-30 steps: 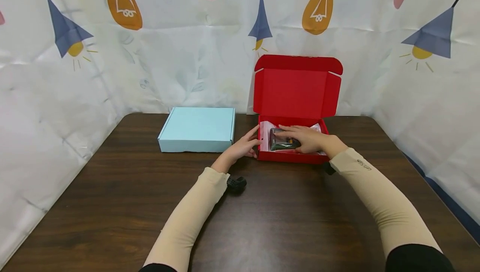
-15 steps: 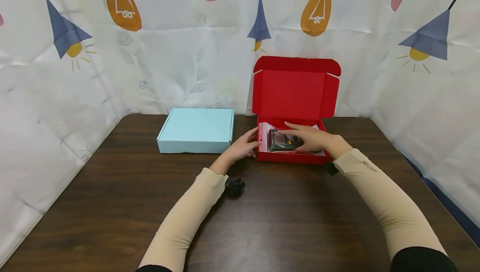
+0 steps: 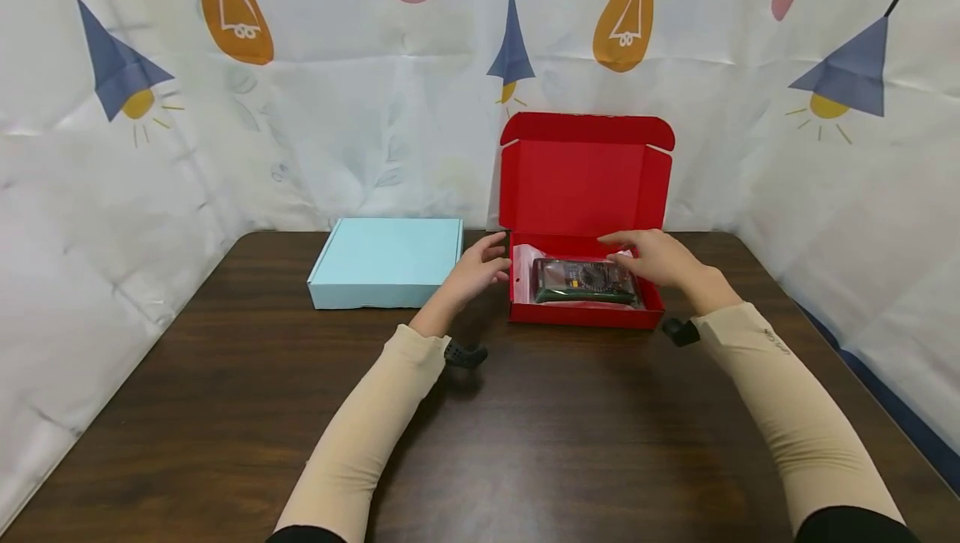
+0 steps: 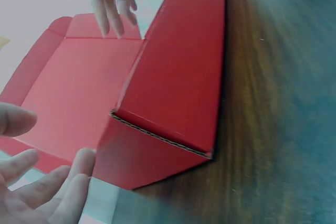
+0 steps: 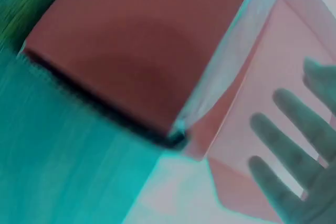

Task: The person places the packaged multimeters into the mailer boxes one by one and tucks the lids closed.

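Observation:
A red cardboard box (image 3: 585,315) stands with its lid up, toward the far side. Inside it lies a dark multimeter (image 3: 585,281) with a round dial, in a clear plastic bag (image 3: 524,275). My left hand (image 3: 474,270) is at the box's left side, fingers loosely bent and holding nothing; the left wrist view shows its fingertips (image 4: 84,158) close to the side wall, contact unclear. Over the box's right rim hovers my right hand (image 3: 658,260), fingers extended with nothing in them. Spread fingers (image 5: 286,150) of this hand show before the lid in the right wrist view.
A closed light blue box (image 3: 386,264) sits just left of the red one, behind my left hand. Both rest on a dark wooden table (image 3: 525,443). A printed white curtain (image 3: 337,110) hangs behind the boxes.
My right hand has lifted off the multimeter and moved right, uncovering it. My left hand has drawn slightly away from the red box's side and raised its fingers.

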`<state>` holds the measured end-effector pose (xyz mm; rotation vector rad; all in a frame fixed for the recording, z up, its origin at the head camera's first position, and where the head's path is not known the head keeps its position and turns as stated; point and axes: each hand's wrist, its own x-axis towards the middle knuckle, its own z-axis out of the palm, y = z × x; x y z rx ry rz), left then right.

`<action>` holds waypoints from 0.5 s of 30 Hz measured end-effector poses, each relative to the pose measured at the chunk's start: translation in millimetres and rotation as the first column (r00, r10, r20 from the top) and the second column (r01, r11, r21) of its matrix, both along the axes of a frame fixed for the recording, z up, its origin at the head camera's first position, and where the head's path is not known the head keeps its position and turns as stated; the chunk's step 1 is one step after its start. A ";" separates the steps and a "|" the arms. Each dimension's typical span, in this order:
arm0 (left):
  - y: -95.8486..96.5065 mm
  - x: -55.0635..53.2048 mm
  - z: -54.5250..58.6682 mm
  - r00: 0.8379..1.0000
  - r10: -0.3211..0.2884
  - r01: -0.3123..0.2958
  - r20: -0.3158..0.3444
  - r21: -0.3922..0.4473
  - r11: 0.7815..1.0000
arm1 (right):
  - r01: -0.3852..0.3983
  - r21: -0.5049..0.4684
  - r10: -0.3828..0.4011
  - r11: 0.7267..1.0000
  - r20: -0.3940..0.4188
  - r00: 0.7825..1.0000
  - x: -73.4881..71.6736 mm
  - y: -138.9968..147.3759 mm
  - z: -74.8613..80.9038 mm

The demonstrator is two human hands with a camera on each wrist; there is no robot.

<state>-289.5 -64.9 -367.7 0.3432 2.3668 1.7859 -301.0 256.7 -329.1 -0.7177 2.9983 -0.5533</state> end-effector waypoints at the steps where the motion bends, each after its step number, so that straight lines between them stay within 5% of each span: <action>1: 0.1 -1.3 1.3 1.000 0.016 -0.016 -0.002 0.024 1.000 | 0.027 -0.021 -0.027 0.999 -0.025 0.999 0.2 3.7 0.1; 7: 3.3 -11.4 8.6 0.992 0.120 -0.113 -0.047 0.136 0.984 | 0.174 -0.178 -0.208 0.968 -0.191 0.959 1.5 21.5 -1.4; 15: 9.7 -28.3 13.3 0.969 0.209 -0.197 -0.128 0.106 0.975 | 0.271 -0.436 -0.425 0.858 -0.306 0.852 -4.6 36.3 -3.2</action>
